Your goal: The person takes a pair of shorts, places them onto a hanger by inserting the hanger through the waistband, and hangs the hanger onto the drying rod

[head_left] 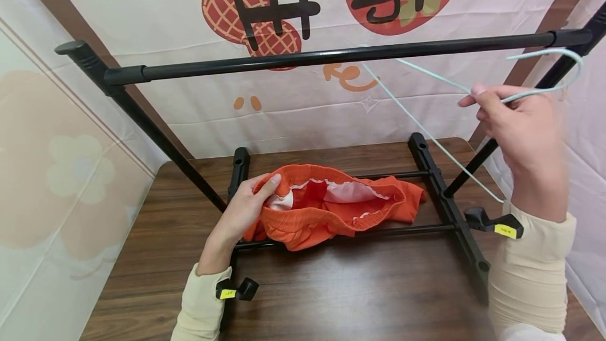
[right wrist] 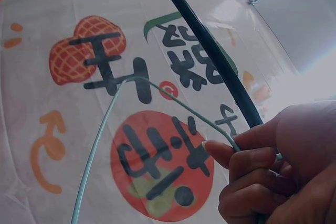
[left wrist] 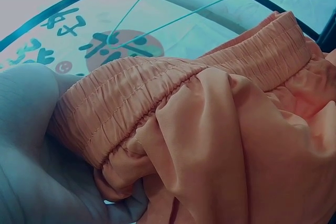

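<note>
Orange shorts [head_left: 326, 220] with a gathered elastic waistband lie across the rack's lower bars, the waist opening spread and facing up. My left hand [head_left: 241, 207] grips the waistband at its left end, thumb over the edge; the left wrist view shows the ribbed waistband [left wrist: 131, 98] close up. Up at the right, my right hand [head_left: 525, 125] pinches a light-blue wire clothes hanger [head_left: 421, 128] near the base of its hook. The hook points right, beside the rack's right post, and the hanger's body stretches left behind the top bar in the head view.
A black metal rack stands on a wooden table [head_left: 379, 288], its top bar [head_left: 331, 57] crossing above the shorts. Its right foot [head_left: 450, 209] lies near the right arm. Behind hangs a white printed cloth [head_left: 199, 114].
</note>
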Available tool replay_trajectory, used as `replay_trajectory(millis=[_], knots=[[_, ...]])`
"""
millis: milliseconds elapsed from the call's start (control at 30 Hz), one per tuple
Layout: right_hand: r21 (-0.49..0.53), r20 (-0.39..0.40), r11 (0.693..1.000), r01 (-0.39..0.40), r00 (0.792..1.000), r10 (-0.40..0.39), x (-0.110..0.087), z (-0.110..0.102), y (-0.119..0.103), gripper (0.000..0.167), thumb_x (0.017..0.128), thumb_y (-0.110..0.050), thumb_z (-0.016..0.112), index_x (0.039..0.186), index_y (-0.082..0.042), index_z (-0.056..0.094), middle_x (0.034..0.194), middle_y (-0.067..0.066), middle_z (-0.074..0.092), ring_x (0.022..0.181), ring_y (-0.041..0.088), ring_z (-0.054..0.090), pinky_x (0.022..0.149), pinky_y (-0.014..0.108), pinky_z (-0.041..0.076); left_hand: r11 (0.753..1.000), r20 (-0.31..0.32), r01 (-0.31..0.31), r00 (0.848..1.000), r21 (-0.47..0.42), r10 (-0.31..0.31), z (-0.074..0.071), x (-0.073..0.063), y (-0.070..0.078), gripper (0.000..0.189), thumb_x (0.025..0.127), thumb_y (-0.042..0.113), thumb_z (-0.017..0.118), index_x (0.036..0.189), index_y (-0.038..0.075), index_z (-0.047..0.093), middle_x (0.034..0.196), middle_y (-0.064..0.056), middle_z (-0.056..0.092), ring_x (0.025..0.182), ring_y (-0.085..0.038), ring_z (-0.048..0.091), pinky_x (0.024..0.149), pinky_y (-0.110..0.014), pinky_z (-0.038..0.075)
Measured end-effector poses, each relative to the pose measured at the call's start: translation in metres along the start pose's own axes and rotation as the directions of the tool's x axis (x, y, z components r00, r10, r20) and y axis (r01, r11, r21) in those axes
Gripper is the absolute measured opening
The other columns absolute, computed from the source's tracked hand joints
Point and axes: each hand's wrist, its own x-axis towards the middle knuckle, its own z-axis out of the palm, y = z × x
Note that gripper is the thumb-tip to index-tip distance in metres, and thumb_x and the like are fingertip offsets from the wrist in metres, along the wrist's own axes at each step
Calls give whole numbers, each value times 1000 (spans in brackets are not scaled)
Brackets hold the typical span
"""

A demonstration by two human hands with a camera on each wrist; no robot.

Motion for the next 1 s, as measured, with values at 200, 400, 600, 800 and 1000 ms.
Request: replay_trajectory(millis=[200,400,600,800,1000], knots=[[-133,94,990,-44,994,57,-20,5,12,21,101,-25,72,94,-7,81,54,-5,36,56,17,25,55,34,19,1000,-3,5,1000,1,-5,-1,0,1,49,109,46,53,138,7,60,110,-10,69,90,-18,71,83,-24,62],[-418,142,908,-28,985,96,-33,9,25,20,103,-35,68,97,-23,82,58,-10,35,64,15,32,58,33,25,1000,-12,15,1000,4,-15,-1,0,-1,50,109,46,54,138,6,59,110,-8,69,90,-17,71,83,-24,62],[-232,253,972,-22,964,82,-48,15,29,23,105,-21,66,97,-3,77,58,-2,33,56,19,28,52,36,23,1000,-18,23,1000,11,-23,0,-1,-1,49,109,47,54,136,6,60,109,-8,69,90,-18,70,82,-24,61],[224,340,973,57,931,-133,-63,26,23,23,102,10,54,90,12,73,58,4,31,54,18,21,48,31,15,1000,-7,15,1000,16,-14,0,-2,-1,48,109,46,54,136,7,60,109,-8,69,89,-18,70,82,-24,62],[615,308,775,147,859,-409,-75,46,14,36,97,26,38,90,19,72,56,5,32,52,12,18,45,22,12,1000,-7,8,1000,5,-8,1,-1,0,48,109,46,54,135,6,60,107,-8,68,89,-18,69,81,-24,61]])
